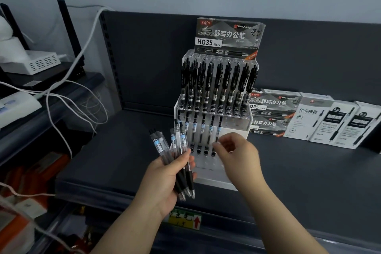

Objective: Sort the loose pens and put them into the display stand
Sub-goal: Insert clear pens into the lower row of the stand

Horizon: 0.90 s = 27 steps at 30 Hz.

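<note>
White cables (68,80) trail down from a white vented box (41,63) on the side rack at the far left, and below them we make out only blurred orange packaging. Next comes the dark grey shelf (123,150) that carries everything else.

Our left hand (165,179) is curled round a bundle of loose pens (178,150). They have clear barrels and black grips and are fanned out, with their tips pointing down toward us. The bundle is held just left of the front of the stand. On the shelf edge below this hand sits a yellow-green price label (184,220) with a red arrow.

In the middle of the shelf stands the clear acrylic display stand (243,128), upright and stepped. Its upper tier is packed with black-clipped pens (216,82) standing in rows, and a grey header card (228,35) printed HQ35 12pcs rises behind them. The lower tier holds a row of clear-barrelled pens (194,128).

Our right hand (237,152) is at the front of that lower tier. Its thumb and forefinger are pinched on the lower part of the rightmost pen (219,126) in the row, which stands nearly upright, and its other fingers are loosely curled.

Just right of the stand lie stacked dark pen boxes (270,109). Beyond them, white pen boxes (323,121) lean in a row along the back panel.
</note>
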Available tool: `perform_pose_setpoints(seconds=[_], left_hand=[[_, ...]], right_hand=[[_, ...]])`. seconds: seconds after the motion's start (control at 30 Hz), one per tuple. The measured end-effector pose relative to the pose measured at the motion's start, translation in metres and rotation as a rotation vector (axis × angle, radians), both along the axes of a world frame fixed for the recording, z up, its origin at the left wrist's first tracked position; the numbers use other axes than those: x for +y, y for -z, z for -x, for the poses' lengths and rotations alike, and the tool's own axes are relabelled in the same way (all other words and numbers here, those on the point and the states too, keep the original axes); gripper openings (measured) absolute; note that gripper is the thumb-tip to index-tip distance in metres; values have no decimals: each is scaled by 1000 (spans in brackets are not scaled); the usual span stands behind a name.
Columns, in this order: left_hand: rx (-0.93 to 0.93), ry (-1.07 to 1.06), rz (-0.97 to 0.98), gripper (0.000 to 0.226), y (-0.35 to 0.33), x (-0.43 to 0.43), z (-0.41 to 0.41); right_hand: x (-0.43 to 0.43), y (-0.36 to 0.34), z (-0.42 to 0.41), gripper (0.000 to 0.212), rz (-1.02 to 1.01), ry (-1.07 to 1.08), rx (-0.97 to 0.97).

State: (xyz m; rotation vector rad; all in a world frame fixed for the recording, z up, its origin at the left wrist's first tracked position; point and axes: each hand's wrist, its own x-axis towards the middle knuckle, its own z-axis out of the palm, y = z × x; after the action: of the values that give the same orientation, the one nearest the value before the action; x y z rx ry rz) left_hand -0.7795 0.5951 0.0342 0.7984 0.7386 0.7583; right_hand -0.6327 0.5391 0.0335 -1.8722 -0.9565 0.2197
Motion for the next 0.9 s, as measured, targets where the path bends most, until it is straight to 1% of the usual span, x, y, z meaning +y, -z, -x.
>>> perform_pose_setpoints(seconds=[0.07, 0.13, 0.2, 0.3, 0.37, 0.43, 0.53, 0.6, 0.7, 0.8, 0.9], left_hand=[[-8, 19, -6, 16, -1, -3, -3], [-26, 53, -10, 19, -3, -5, -6], [-51, 84, -8, 22, -6, -8, -8], [-53, 118, -20, 27, -6, -10, -9], [-43, 116, -12, 33, -5, -10, -10], [-33, 89, 8, 35, -4, -8, -10], [-17, 60, 24, 26, -2, -5, -7], [-7, 54, 33, 23, -1, -5, -5], [-3, 52, 36, 24, -2, -5, -3], [-12, 52, 25, 22, -4, -5, -1], [-15, 43, 7, 26, -6, -4, 2]], right_hand=[[-9, -8, 13, 5, -6, -187, 131], [-15, -13, 23, 4, 34, -368, 245], [-19, -14, 25, 2, 53, -427, 296], [-22, -15, 18, 5, 88, -440, 298], [-22, -15, 13, 7, 74, -394, 326], [-21, -17, 4, 9, -3, -284, 362], [-16, -18, -12, 9, -156, -66, 353], [-12, -15, -21, 6, -196, 32, 296], [-3, -5, -26, 7, -157, 68, 221], [2, 7, -26, 12, -23, 77, 109], [5, 14, -24, 15, 83, 60, -25]])
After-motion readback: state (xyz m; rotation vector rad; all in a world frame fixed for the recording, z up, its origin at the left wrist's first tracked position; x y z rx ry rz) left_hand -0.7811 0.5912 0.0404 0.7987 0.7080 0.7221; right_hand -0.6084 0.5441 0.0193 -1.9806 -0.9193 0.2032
